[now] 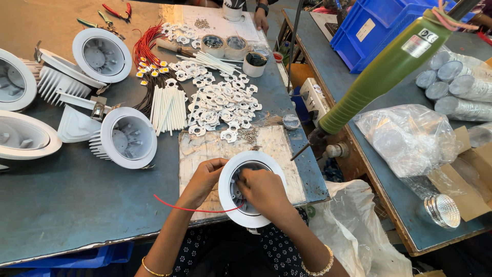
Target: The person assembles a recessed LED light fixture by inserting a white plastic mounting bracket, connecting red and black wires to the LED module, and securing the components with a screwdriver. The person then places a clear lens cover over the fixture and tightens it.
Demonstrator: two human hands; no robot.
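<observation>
1. The fingers of my right hand (264,189) are bent and reach down inside the round white downlight housing with ribbed metal body (249,189). They seem to pinch a small part at the bottom, but the part itself is hidden, so I cannot tell what they grasp.
2. My left hand (205,179) is closed around the left rim of the housing and keeps it steady. The housing sits at the near edge of the blue-grey worktable (77,205), on a worn pale mat (205,146).
3. A thin red wire (189,209) runs from the housing to the left, under my left wrist. I judge it should stay loose and not be pulled while the fingers work inside.
4. To do this well, I think the left hand must hold the rim firmly so the housing does not turn, and the right fingers should press straight down.
5. Beyond the mat lies a heap of small white flat plastic pieces (220,102), a bundle of white sleeves (168,109), and more empty white housings (125,137) to the left.
6. A green hanging power screwdriver (379,72) hangs at the right, apart from both hands.
</observation>
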